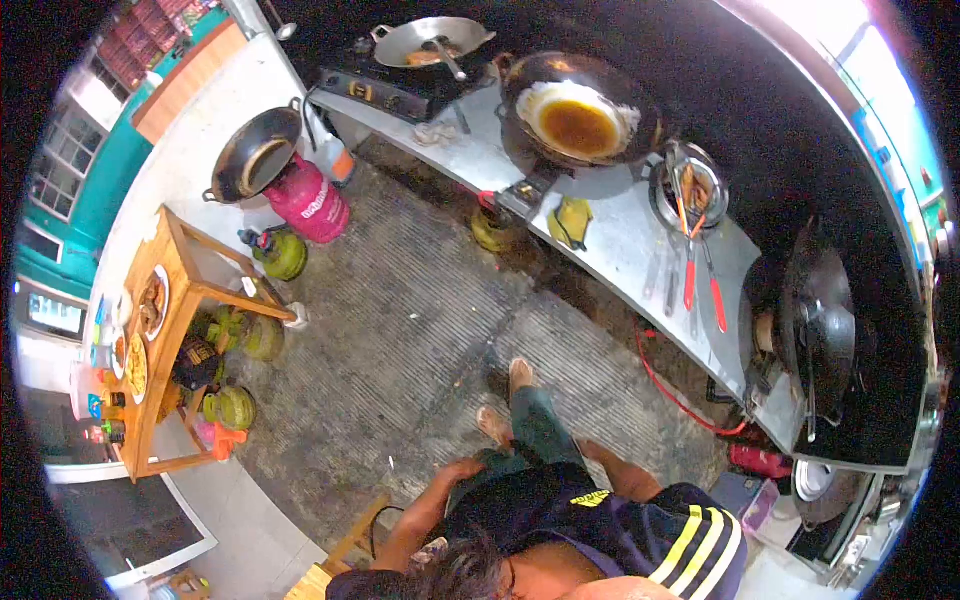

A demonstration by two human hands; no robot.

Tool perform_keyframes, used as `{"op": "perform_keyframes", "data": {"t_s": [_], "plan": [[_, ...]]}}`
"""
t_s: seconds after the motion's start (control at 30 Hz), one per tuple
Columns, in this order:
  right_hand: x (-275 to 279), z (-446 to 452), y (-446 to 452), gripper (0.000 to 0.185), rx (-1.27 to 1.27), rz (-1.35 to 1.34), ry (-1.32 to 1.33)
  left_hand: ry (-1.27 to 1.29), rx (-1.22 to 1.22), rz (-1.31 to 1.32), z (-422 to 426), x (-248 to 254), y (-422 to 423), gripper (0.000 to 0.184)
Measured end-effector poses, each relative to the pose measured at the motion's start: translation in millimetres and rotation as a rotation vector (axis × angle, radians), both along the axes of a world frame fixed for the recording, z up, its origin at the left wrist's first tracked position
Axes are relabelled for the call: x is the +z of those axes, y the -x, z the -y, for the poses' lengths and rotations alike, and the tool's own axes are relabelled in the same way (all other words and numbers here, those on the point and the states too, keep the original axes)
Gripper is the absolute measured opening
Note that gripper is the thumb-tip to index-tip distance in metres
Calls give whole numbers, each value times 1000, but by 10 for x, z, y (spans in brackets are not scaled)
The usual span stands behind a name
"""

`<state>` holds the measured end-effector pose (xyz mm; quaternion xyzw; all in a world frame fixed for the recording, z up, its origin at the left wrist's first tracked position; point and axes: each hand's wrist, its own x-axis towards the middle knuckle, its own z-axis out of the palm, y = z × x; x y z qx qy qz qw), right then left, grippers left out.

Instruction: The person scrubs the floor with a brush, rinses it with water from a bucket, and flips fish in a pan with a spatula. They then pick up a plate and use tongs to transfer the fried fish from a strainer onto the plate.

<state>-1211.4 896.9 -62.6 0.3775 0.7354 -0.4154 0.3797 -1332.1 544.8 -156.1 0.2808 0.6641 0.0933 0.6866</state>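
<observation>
My left hand (463,469) rests on my left knee at the bottom centre, its fingers lying flat with nothing visible in them. Beside my other leg is my right hand (592,452), too small and dark to make out its fingers. Both hands are apart from the cookware. On the counter ahead, a large wok (640,110) holds brown oil (578,128). A metal strainer bowl (665,185) with browned food stands right of it, red-handled tongs (690,285) lying across its rim. A yellow-green cloth (571,221) lies near the counter's edge.
Another wok (465,35) sits at the back. A dark wok (255,155) stands at the left near a pink gas cylinder (315,205). Plates of food (137,368) are on a wooden table (170,330). A red hose (672,398) hangs below the counter; green cylinders (285,257) stand on the floor.
</observation>
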Motion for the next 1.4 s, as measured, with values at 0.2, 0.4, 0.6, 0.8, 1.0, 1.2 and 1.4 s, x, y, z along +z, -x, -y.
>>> {"op": "perform_keyframes", "data": {"t_s": [0.2,0.4,0.6,0.8,1.0,1.2,1.4], "plan": [[128,-112,157,59,20,207,-52,3,-67,53,53,11,671,47],[135,-264,1488,57,165,262,-73,-265,244,-265,243,486,1756,26],[553,-597,3711,43,234,-583,-377,-53,1073,-491,159,744,3051,31],[2052,-929,6129,37,104,-1353,-752,-32,1440,-362,35,994,3736,28],[2662,-1344,7637,56,131,-1225,-1173,88,1621,-30,1025,6,4404,33],[2355,-1577,8518,72,153,-604,-1086,-214,1365,-569,1395,195,6038,26],[1928,-1921,8925,48,187,-575,-1121,-323,1545,-541,880,860,7203,23]]}}
